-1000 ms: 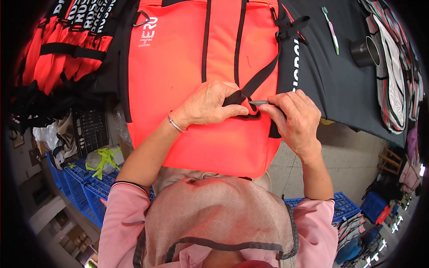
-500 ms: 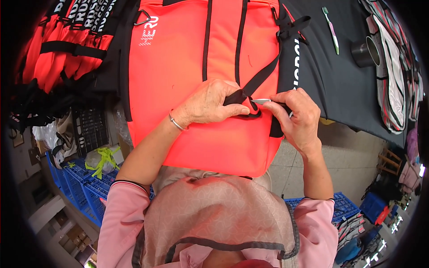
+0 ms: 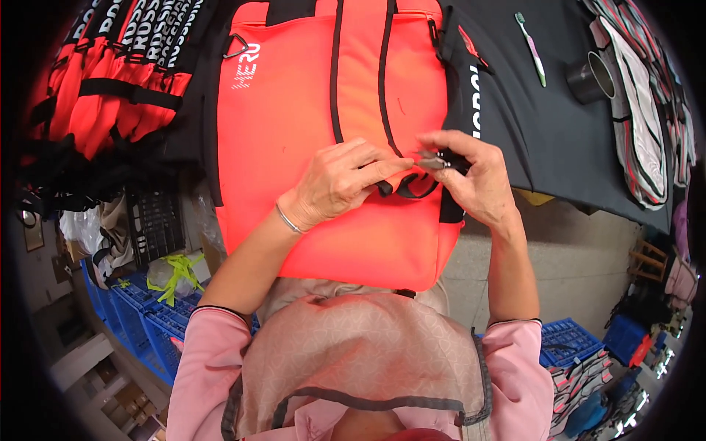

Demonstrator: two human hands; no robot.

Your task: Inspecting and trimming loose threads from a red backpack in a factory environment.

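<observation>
We look thru 1 head cam, wide fisheye, fr. above near end of red bag, facing steeply down; bag close, approx. upper ctr; floor farther off, R of bag.

White lettering marks the red bag and the black fabric beside it. More repeats along black bands at left.
</observation>
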